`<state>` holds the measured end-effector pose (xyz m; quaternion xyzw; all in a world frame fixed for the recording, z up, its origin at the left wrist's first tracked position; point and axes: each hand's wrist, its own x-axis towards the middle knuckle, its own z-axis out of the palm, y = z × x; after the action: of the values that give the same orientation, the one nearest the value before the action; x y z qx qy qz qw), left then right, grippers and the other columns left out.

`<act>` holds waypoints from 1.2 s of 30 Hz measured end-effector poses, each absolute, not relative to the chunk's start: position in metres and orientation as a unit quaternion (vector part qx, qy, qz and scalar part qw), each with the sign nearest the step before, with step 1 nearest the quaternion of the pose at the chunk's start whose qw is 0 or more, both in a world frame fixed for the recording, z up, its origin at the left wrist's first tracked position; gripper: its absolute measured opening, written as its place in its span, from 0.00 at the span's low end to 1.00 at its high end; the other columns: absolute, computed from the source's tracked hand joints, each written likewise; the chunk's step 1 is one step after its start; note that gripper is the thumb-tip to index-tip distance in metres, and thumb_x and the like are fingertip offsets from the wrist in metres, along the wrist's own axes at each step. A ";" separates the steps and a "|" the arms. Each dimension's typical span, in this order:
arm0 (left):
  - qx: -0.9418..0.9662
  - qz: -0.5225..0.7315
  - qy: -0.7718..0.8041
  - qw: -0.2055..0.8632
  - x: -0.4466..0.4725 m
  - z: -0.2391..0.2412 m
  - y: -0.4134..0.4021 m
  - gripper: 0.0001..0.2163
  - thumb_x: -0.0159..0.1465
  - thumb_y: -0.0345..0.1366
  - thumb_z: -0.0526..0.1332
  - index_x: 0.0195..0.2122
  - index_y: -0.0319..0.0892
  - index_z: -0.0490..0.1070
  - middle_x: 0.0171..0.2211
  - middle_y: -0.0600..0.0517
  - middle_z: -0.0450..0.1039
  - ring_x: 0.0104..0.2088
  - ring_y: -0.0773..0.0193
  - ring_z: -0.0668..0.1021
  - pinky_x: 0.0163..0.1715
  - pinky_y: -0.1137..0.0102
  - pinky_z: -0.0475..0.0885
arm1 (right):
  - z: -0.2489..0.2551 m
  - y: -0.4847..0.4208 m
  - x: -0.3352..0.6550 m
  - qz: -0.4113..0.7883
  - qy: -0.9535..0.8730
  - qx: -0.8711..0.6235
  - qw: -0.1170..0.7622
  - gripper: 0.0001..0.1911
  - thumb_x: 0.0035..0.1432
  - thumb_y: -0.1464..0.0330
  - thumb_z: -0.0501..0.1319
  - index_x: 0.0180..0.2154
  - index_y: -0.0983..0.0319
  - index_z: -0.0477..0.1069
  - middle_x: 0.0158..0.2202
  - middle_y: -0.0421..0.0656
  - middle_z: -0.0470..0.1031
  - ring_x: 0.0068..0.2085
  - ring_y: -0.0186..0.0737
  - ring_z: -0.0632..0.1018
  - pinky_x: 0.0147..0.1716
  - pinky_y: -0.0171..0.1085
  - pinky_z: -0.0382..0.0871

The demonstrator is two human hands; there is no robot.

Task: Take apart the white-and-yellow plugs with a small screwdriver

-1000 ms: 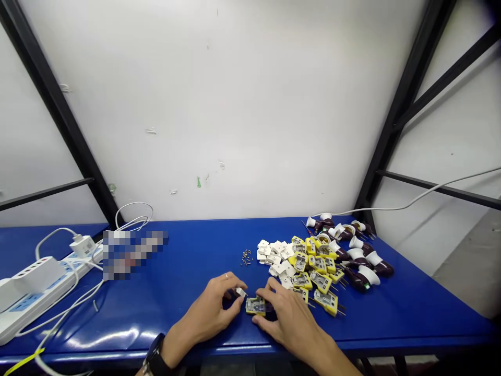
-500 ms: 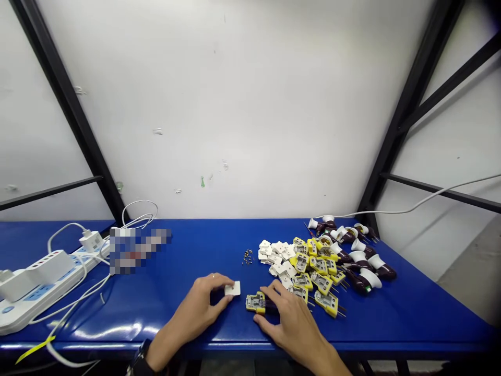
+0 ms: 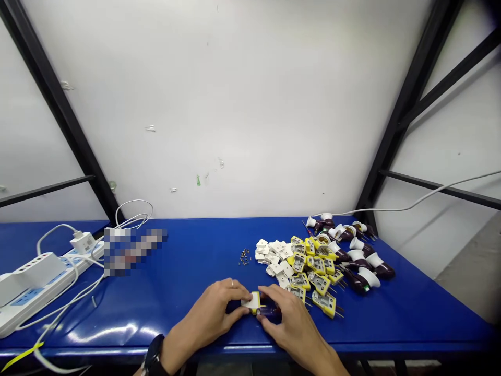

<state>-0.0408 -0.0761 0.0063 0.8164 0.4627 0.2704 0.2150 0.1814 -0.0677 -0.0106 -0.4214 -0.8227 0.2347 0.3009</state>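
A yellow plug housing (image 3: 255,311) with a white cover (image 3: 250,300) sat between the hands, near the edge of the blue desk (image 3: 188,271). The left hand (image 3: 207,308) pinched the cover against it, the right hand (image 3: 289,324) gripped its dark end (image 3: 271,312), just beside a heap of plug parts (image 3: 301,266).

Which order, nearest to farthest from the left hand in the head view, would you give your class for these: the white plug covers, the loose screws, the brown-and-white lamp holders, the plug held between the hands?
From the left hand:
1. Plug held between the hands: touching it, on its right.
2. Loose screws: ahead, to the right.
3. White plug covers: just right of the screws.
4. Brown-and-white lamp holders: far right.
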 end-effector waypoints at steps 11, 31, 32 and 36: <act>0.805 0.246 0.505 0.191 -0.043 0.027 -0.053 0.06 0.65 0.38 0.64 0.41 0.47 0.78 0.40 0.52 0.80 0.40 0.58 0.79 0.43 0.67 0.71 | -0.007 -0.069 0.178 0.174 -0.829 -0.425 0.320 0.19 0.53 0.73 0.64 0.48 0.58 0.75 0.44 0.44 0.78 0.40 0.45 0.82 0.40 0.37 0.75; 0.799 0.123 0.587 0.047 -0.058 0.002 -0.010 0.08 0.72 0.35 0.52 0.39 0.41 0.69 0.38 0.44 0.75 0.36 0.53 0.79 0.37 0.64 0.69 | 0.002 -0.072 0.190 0.183 -0.679 -0.398 0.589 0.08 0.68 0.66 0.59 0.41 0.59 0.77 0.37 0.45 0.79 0.38 0.44 0.79 0.36 0.37 0.74; 0.799 0.127 0.586 0.053 -0.062 0.004 -0.012 0.08 0.72 0.35 0.51 0.39 0.41 0.68 0.37 0.44 0.75 0.36 0.53 0.79 0.37 0.64 0.69 | 0.005 -0.074 0.191 0.194 -0.665 -0.409 0.594 0.09 0.67 0.64 0.60 0.40 0.59 0.78 0.37 0.45 0.79 0.37 0.43 0.79 0.35 0.36 0.74; 0.798 0.165 0.572 0.096 -0.073 0.011 -0.020 0.08 0.72 0.35 0.51 0.37 0.43 0.66 0.34 0.50 0.76 0.34 0.59 0.78 0.35 0.68 0.69 | 0.015 -0.077 0.194 0.294 -0.578 -0.428 0.629 0.14 0.64 0.57 0.63 0.40 0.61 0.79 0.33 0.45 0.79 0.30 0.41 0.78 0.27 0.35 0.73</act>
<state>-0.0729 -0.0202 0.0107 0.7977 0.5720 0.1651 0.0958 0.1944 -0.0774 0.0155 -0.4283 -0.5783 0.2940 0.6291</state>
